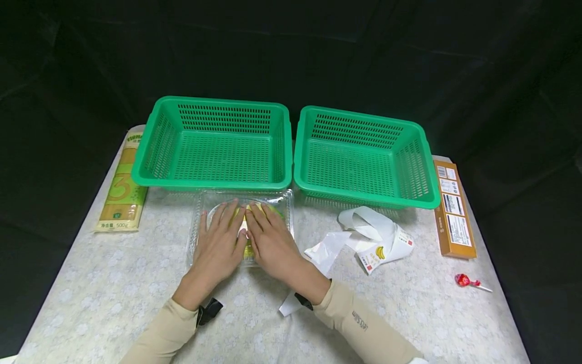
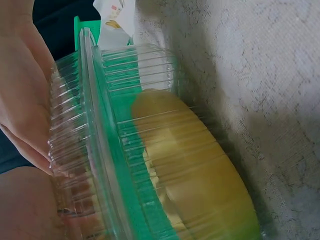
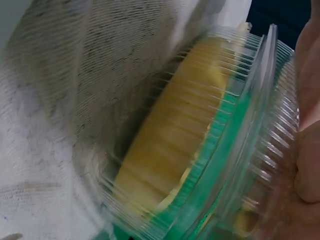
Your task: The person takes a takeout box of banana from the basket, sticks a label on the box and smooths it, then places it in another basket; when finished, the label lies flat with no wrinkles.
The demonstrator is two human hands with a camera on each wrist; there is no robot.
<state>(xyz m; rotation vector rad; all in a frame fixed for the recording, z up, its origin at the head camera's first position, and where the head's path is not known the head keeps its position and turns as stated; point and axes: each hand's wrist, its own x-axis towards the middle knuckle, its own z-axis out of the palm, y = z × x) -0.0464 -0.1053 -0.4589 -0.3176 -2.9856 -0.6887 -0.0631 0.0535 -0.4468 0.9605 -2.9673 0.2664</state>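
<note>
A clear plastic clamshell box (image 1: 283,197) lies on the table in front of the left basket. Its lid is down, and ribbed walls show in both wrist views. Inside is yellow fruit (image 2: 200,175), apparently banana, with a greenish end; the right wrist view shows more yellow fruit (image 3: 165,130) through the wall. My left hand (image 1: 219,245) rests on the lid's left half, fingers straight and pointing away from me. On the lid's right half my right hand (image 1: 275,245) presses likewise, the fingertips of both hands nearly meeting. The hands cover much of the contents.
Two green baskets, left (image 1: 211,185) and right (image 1: 364,198), stand side by side at the back. A noodle packet (image 1: 120,192) lies left. Right of the box is a crumpled white printed strip (image 1: 386,245) with a banana picture. Farther right are an orange box (image 1: 447,217) and a red lollipop (image 1: 463,280).
</note>
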